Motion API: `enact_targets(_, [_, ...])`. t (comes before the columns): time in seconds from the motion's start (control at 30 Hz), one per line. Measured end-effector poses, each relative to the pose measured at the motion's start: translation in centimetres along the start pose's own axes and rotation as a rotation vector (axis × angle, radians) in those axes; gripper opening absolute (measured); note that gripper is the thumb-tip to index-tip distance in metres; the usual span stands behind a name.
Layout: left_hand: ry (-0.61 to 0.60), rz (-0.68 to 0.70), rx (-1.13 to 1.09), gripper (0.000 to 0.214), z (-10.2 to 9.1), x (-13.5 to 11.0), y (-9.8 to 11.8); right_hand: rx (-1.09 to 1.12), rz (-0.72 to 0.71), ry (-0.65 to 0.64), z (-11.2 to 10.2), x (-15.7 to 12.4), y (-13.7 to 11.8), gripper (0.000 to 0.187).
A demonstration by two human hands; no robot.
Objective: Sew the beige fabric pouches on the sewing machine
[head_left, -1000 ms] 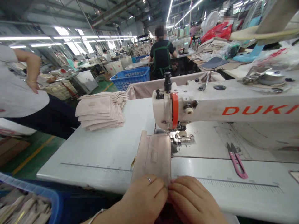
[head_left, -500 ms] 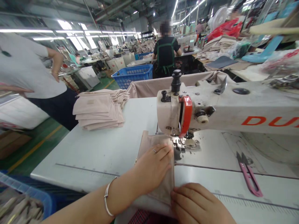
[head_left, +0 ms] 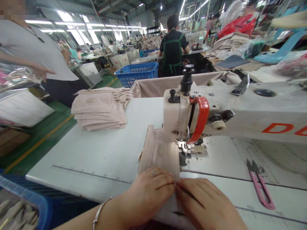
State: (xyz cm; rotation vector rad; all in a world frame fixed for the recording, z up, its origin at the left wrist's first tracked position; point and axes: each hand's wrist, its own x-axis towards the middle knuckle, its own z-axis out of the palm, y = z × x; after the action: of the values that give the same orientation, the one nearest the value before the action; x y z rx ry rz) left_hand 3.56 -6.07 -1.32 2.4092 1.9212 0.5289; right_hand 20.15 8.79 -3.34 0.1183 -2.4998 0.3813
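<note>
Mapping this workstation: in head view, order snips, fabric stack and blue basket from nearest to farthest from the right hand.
From the right hand:
1. Snips, just right of it.
2. Fabric stack, far left on the table.
3. Blue basket, beyond the table.

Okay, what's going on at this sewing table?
A person's left grip and right grip pinch the near edge of a beige fabric piece, whose far end reaches under the head of a cream sewing machine with a red lever. Pink thread snips lie to the right, a stack of beige fabric pieces at back left.

Green factory floor [head_left: 51, 126], ceiling strip lights [head_left: 112, 25]
</note>
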Motion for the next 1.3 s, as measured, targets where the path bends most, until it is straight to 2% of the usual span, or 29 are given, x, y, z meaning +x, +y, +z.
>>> enact_targets(0.33, [0.080,0.008,-0.035,0.023,0.0,2.2,-3.1,0.035,0.070,-0.017,0.6,0.9,1.5,0.021])
enact_targets(0.53, [0.128,0.052,0.038,0.020,0.3,3.3,-5.1,0.008,0.110,-0.073,0.6,2.1,2.6,0.025])
enact_targets(0.67, [0.112,0.047,0.034,0.020,0.6,4.1,-6.5,-0.035,0.098,-0.082,0.8,2.6,3.5,0.027])
enact_targets(1.0, [0.062,-0.079,-0.026,0.023,0.5,5.9,-9.1,-0.120,0.129,-0.093,1.9,3.0,4.6,0.031])
enact_targets(1.3, [0.129,-0.151,0.031,0.021,0.6,7.1,-10.0,-0.087,0.085,-0.056,2.3,2.8,4.7,0.025])
